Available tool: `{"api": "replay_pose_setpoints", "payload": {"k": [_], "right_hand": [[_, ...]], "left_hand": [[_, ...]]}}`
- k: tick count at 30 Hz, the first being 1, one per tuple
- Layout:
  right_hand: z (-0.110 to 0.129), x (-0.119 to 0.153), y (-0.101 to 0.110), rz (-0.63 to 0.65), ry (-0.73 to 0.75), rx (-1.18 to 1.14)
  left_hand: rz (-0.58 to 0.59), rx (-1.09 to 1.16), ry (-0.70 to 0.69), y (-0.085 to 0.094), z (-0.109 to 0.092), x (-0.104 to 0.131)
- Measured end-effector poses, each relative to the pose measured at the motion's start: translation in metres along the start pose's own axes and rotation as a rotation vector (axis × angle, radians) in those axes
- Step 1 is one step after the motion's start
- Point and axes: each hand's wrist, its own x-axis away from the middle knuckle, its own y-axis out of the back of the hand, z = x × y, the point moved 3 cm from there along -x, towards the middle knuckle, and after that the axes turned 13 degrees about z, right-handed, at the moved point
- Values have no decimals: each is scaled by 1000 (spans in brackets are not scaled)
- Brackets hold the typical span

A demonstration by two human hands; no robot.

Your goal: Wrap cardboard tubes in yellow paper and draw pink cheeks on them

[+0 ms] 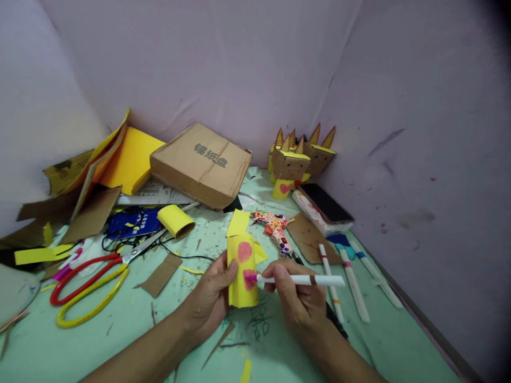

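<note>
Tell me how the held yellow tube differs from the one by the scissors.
The held tube is in the left hand; the lying tube rests on its side near the scissors. The held tube bears two pink patches; the lying tube's visible outside is plain. The lying tube shows its brown inside; the held tube's is hidden. Both are yellow outside.

Pale lilac walls; mint-green table covering
</note>
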Motion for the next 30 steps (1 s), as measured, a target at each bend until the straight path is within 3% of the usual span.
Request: {"api": "replay_pose_setpoints", "payload": {"k": [16, 22, 30], "right_hand": [[0, -3, -1, 52, -21, -12], [0, -4, 2, 21, -72, -39], [3, -3, -1, 40, -6, -27]], "left_hand": [[-8, 44, 17, 1, 0, -1], [-135, 79, 32, 2, -3, 0], [-131, 99, 38, 4, -3, -1]]}}
